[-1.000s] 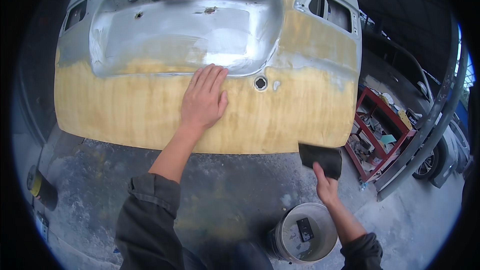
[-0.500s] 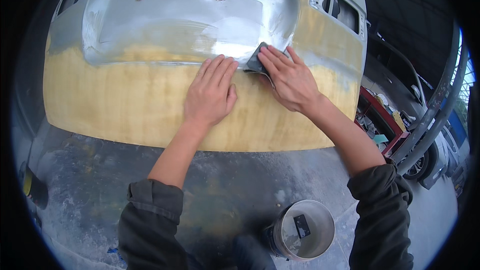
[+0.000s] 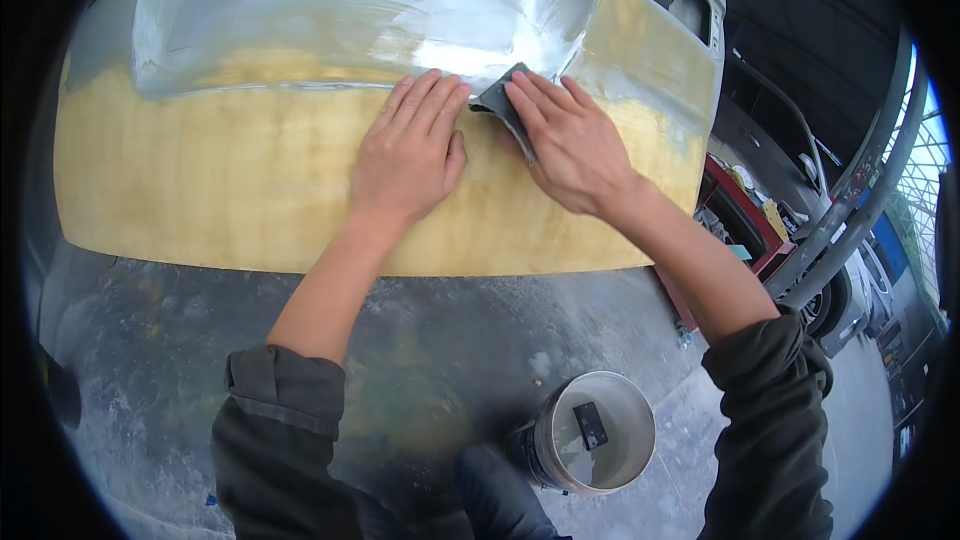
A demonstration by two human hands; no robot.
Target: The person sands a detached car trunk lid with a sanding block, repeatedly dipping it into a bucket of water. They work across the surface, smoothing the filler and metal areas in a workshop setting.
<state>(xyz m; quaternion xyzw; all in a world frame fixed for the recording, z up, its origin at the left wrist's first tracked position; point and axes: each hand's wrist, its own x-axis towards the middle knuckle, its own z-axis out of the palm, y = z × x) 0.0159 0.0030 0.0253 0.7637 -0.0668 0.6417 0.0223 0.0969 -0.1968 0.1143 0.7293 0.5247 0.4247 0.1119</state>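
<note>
A car rear hatch panel (image 3: pixel 260 180), yellowish below and silvery grey in its recessed upper middle, fills the upper view. My left hand (image 3: pixel 405 150) lies flat on the yellow surface, fingertips at the recess's lower edge. Just right of it, my right hand (image 3: pixel 570 140) grips a dark grey sanding sheet (image 3: pixel 498 100), pressed to the panel at that same edge. The sheet's underside is hidden. On the floor below stands an open bucket (image 3: pixel 628 445) holding grey liquid and a small dark block (image 3: pixel 590 425).
A red trolley (image 3: pixel 760 250) with assorted items stands right of the panel, beside grey metal posts (image 3: pixel 850 210). Behind them is a car with its wheel (image 3: pixel 820 315) showing. A dark container (image 3: pixel 62 390) stands at the far left on the stained concrete floor (image 3: pixel 430 325).
My right hand has risen from near the bucket onto the panel with the sheet, beside my left hand. The panel now sits higher and further left in view.
</note>
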